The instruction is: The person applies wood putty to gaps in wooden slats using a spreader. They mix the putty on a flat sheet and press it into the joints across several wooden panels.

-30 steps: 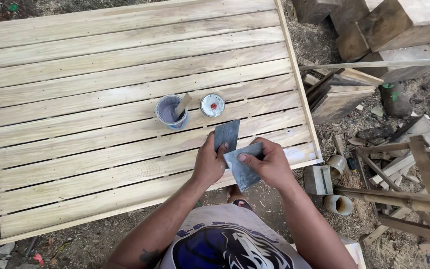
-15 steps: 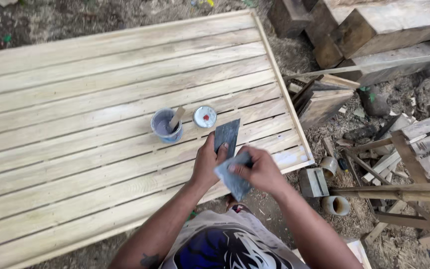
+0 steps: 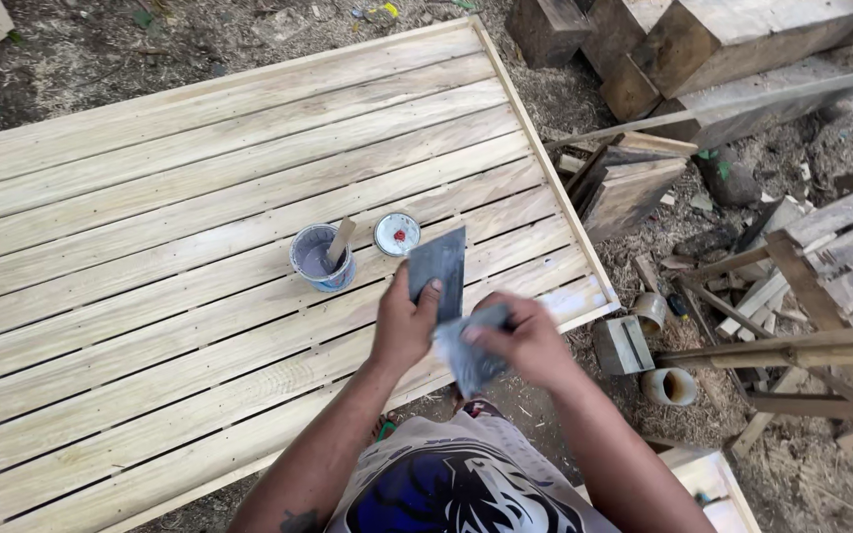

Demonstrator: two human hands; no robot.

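While both hands work above the slatted wooden panel (image 3: 150, 257):
Tin: open grey can (image 3: 320, 257) holding a stick, lid (image 3: 397, 235) just beside.
Left hand (image 3: 404, 326): gripping a dark flat scraper (image 3: 438, 262), upright.
Right hand (image 3: 525, 341): closed on a second grey scraper (image 3: 468, 345), blurred, touching the first.

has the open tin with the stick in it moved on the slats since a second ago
No. The round grey tin holding a wooden stick sits on the same pale slat of the wooden slatted panel, beside the round lid; only the camera shifted.
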